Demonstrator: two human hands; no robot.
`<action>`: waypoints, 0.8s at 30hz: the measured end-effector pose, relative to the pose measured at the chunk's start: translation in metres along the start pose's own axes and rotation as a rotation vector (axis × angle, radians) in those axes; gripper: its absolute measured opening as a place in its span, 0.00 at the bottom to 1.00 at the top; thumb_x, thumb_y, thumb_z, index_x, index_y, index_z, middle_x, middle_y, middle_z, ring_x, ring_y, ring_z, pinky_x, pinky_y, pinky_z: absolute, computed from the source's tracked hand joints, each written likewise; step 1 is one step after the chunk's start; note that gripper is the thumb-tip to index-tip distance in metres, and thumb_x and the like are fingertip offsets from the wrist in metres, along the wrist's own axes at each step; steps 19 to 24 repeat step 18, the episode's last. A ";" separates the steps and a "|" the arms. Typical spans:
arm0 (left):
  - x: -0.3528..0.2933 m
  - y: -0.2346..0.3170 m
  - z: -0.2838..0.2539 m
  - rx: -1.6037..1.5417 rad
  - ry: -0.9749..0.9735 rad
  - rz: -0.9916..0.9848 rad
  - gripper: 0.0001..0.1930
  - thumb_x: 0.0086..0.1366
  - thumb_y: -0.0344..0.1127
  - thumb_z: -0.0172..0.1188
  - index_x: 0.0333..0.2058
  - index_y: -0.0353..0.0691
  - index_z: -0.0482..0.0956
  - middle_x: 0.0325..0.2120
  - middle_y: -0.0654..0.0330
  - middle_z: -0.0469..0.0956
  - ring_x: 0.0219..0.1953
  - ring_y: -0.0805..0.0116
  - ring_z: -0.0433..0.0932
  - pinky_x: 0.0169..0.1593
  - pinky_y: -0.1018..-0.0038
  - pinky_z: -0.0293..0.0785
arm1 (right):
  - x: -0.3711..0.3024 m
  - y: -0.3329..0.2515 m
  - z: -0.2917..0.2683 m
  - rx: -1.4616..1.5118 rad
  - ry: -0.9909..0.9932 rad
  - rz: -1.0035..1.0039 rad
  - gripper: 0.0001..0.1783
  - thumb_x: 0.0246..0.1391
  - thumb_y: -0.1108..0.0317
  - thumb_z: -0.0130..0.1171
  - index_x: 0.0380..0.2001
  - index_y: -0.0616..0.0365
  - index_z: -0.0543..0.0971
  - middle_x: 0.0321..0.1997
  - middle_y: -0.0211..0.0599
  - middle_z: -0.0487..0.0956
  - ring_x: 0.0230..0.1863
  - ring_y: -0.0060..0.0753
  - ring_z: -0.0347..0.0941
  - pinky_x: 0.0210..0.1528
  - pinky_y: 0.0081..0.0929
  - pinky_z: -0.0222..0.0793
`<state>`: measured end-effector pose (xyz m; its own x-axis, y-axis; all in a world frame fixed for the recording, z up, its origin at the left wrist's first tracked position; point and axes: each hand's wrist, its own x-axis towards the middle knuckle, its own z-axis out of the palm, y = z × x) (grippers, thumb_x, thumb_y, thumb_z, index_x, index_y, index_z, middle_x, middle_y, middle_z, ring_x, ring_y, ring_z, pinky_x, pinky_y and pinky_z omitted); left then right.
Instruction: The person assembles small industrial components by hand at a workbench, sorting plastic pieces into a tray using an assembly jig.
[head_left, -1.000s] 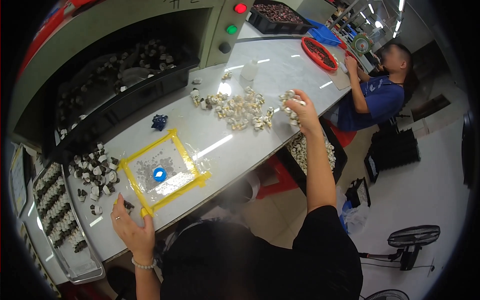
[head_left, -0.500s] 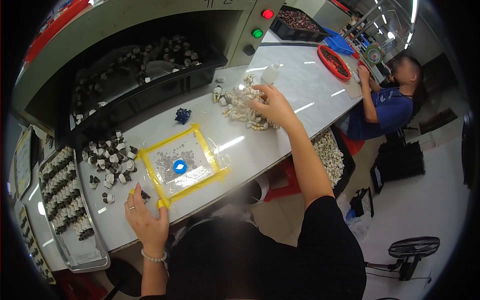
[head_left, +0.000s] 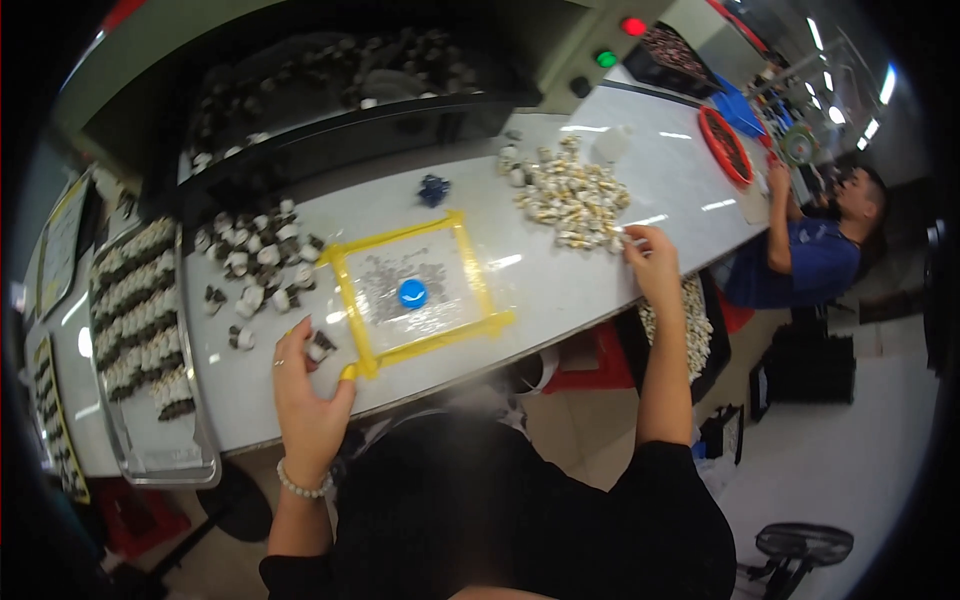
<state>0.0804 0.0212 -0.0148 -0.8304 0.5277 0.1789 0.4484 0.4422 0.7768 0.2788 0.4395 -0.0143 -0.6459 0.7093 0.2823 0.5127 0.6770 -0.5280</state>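
My left hand rests at the table's front edge, thumb and fingers apart, with yellow on the tips. A small dark-and-white piece lies between thumb and fingers; no grip on it shows. Behind it is a loose group of similar dark-and-white pieces. At the right, my right hand has thumb and forefinger pinched on what looks like a small white piece at the edge of a heap of white-and-yellow pieces. A blue round cap sits inside a yellow-taped square between my hands.
A metal tray with rows of dark-and-white pieces stands left. Behind is a black bin under a machine. A dark blue object and a translucent bottle stand farther back. Another person works at the right beside a red basket.
My right hand has drawn back from over the white heap to its near right edge, and the heap now lies more spread out. The whole view has shifted; my left hand keeps its spread pose.
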 end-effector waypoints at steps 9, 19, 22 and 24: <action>0.002 0.001 -0.010 -0.019 0.012 -0.013 0.26 0.47 0.24 0.63 0.48 0.30 0.72 0.38 0.54 0.69 0.35 0.62 0.71 0.41 0.70 0.70 | -0.031 -0.102 0.024 0.635 -0.208 -0.036 0.16 0.45 0.81 0.63 0.41 0.62 0.78 0.35 0.30 0.76 0.31 0.18 0.69 0.37 0.16 0.68; 0.016 0.000 -0.010 0.024 -0.116 -0.021 0.17 0.49 0.25 0.63 0.40 0.36 0.76 0.34 0.53 0.69 0.34 0.60 0.70 0.38 0.69 0.69 | -0.042 -0.169 0.073 0.168 -0.400 -0.603 0.13 0.44 0.76 0.64 0.37 0.59 0.81 0.35 0.37 0.76 0.33 0.34 0.74 0.37 0.28 0.72; 0.016 0.000 -0.010 0.024 -0.116 -0.021 0.17 0.49 0.25 0.63 0.40 0.36 0.76 0.34 0.53 0.69 0.34 0.60 0.70 0.38 0.69 0.69 | -0.042 -0.169 0.073 0.168 -0.400 -0.603 0.13 0.44 0.76 0.64 0.37 0.59 0.81 0.35 0.37 0.76 0.33 0.34 0.74 0.37 0.28 0.72; 0.016 0.000 -0.010 0.024 -0.116 -0.021 0.17 0.49 0.25 0.63 0.40 0.36 0.76 0.34 0.53 0.69 0.34 0.60 0.70 0.38 0.69 0.69 | -0.042 -0.169 0.073 0.168 -0.400 -0.603 0.13 0.44 0.76 0.64 0.37 0.59 0.81 0.35 0.37 0.76 0.33 0.34 0.74 0.37 0.28 0.72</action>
